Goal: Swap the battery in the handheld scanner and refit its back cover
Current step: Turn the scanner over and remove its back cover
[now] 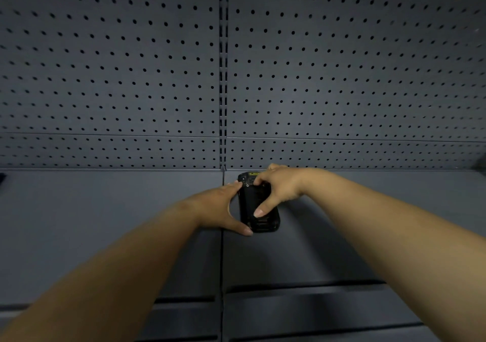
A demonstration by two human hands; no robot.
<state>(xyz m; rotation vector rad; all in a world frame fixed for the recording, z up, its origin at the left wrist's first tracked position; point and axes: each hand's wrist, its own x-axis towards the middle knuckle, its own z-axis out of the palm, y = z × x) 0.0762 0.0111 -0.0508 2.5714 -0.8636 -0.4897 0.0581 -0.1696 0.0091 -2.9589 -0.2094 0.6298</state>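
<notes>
Your two bare arms reach forward over a dark grey table (110, 223). The black handheld scanner (259, 205) lies on that table, near the back edge, just in front of the wall. It lies flat with its back side up, and its long side points away from you. A small yellow label (253, 174) shows at its far end.

Your left hand (223, 210) is at the left side of the scanner. Its fingers are spread apart. The fingertips touch the far left corner, and the thumb (243, 230) reaches under the near left corner. So this hand grips the scanner by its left edge.

Your right hand (278, 186) comes over the far end of the scanner from the right. Its fingers curl onto the far end. Its thumb (263, 209) points back toward you and presses on the middle of the back. This hand is clamped on the scanner too.

The lower part of the scanner's back shows some ridges and a darker patch. You cannot tell from here if the back cover is fully on or partly off, because it is dark and your hands hide part of it.

Behind the table stands a grey pegboard wall (131, 78) full of small holes. A slotted post (223, 78) runs down its middle. Below the table front you can see drawers (302, 307) with dark gaps.
</notes>
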